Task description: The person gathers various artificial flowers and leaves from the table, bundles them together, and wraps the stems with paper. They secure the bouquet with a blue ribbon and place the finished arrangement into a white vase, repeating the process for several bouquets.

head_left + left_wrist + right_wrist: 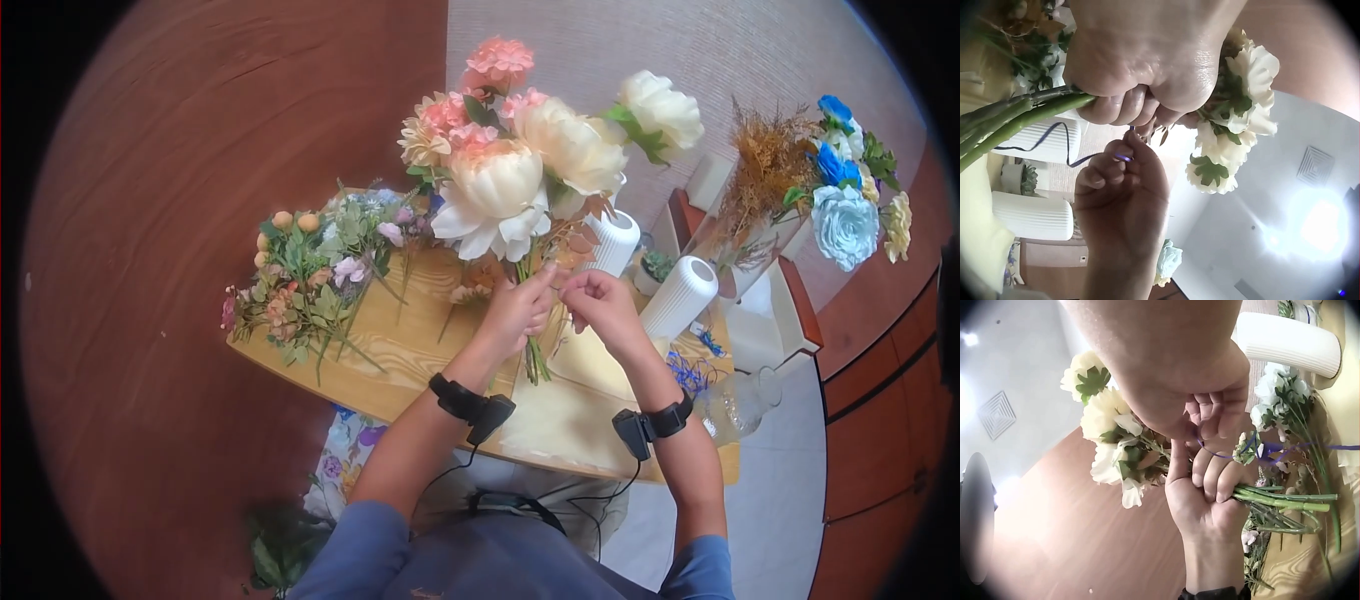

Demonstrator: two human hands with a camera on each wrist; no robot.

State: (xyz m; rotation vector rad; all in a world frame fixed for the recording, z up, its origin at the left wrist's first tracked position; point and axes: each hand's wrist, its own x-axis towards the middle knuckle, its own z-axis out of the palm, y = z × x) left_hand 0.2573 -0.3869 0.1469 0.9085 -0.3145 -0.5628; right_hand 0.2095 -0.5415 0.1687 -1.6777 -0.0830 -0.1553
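The left hand [520, 312] grips the green stems [536, 362] of a bouquet of large cream peonies [497, 180] and pink blooms [498, 62], its fingers curled round them. Close beside it, the right hand [600, 305] pinches a thin purple ribbon [1124, 158] between thumb and forefinger. In the right wrist view the ribbon [1213, 452] runs from the right hand's fingertips past the left hand's knuckles. Where it passes round the stems is hidden by the left hand.
Mixed flower sprays [320, 270] lie on the wooden table [400, 375] at left. White ribbed vases [682, 297], a small succulent [657, 264], purple ribbon scraps [690, 372] and a glass vase [740, 405] stand or lie at right. Behind are dried stems and blue flowers [846, 228].
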